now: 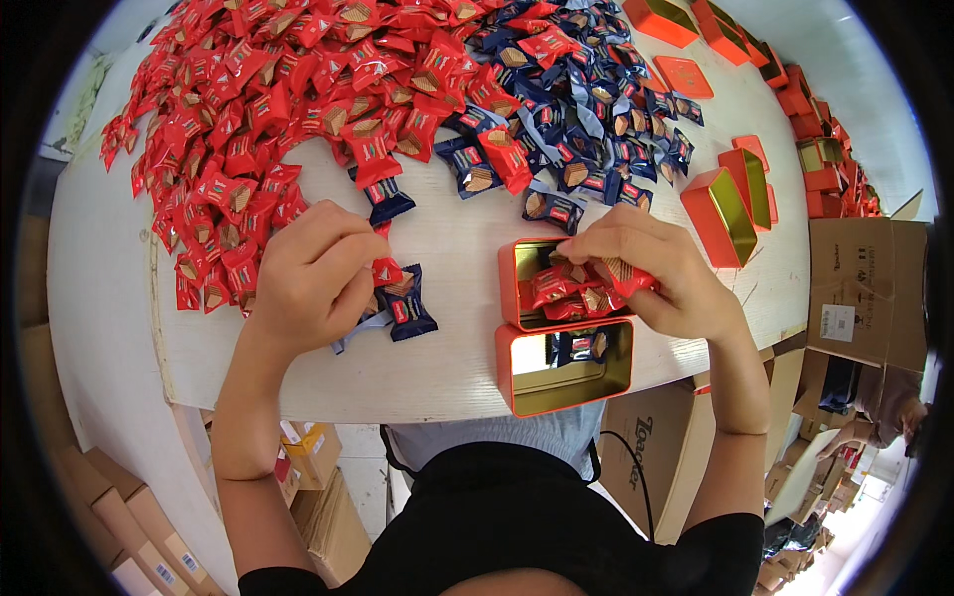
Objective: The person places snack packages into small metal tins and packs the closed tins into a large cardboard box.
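My left hand is curled over the white table, its fingertips on a red wafer packet. Just below that packet lie dark blue wafer packets, partly covered by the hand. My right hand pinches a red wafer packet at the mouth of a red rectangular tin. Inside this tin are several red packets. Touching its near side, a second open tin with a gold-coloured interior holds dark blue packaging at its far end.
A large heap of red packets covers the far left of the table, beside a heap of blue ones. Open red tins and a lid stand to the right. Cardboard boxes and another person's hand are further right.
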The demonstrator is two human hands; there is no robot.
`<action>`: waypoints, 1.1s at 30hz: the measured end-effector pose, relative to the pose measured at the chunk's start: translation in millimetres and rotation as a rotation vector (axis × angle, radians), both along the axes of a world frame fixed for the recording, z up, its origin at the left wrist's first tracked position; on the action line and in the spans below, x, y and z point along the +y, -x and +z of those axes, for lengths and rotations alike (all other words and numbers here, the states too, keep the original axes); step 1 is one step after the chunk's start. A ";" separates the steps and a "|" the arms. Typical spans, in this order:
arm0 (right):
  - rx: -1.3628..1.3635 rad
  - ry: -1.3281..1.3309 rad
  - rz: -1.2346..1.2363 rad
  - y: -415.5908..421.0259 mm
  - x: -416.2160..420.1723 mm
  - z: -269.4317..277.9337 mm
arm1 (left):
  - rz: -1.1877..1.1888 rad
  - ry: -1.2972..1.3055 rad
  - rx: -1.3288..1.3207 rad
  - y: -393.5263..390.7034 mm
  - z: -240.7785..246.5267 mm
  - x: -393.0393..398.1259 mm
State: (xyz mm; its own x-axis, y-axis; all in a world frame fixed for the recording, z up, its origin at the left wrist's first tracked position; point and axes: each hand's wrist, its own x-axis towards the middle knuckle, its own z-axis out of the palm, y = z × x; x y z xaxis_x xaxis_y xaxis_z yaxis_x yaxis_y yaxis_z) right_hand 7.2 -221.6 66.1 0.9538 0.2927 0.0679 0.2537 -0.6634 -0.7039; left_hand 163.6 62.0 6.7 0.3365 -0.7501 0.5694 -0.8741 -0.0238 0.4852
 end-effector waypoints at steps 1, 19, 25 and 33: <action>-0.003 -0.010 -0.017 -0.1 0.5 -2.8 | -0.002 0.002 -0.001 0.0 0.1 0.6; -0.117 -0.331 -0.176 17.6 -9.1 1.6 | 0.005 0.019 -0.037 -2.3 -3.9 -0.2; -0.188 0.108 -0.075 10.4 17.4 -2.9 | -0.003 0.019 -0.033 -1.1 -1.6 -1.9; -0.242 0.158 -0.074 11.7 29.3 -24.0 | 0.020 0.028 -0.034 -2.9 -4.3 -0.9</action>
State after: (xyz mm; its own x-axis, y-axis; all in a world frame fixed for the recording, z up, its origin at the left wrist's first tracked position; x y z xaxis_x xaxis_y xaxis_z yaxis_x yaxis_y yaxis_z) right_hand -4.5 -192.3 42.2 0.9343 0.2484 0.2555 0.3490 -0.7825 -0.5156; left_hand 166.5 61.1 2.4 0.3315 -0.7270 0.6013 -0.8896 -0.0287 0.4558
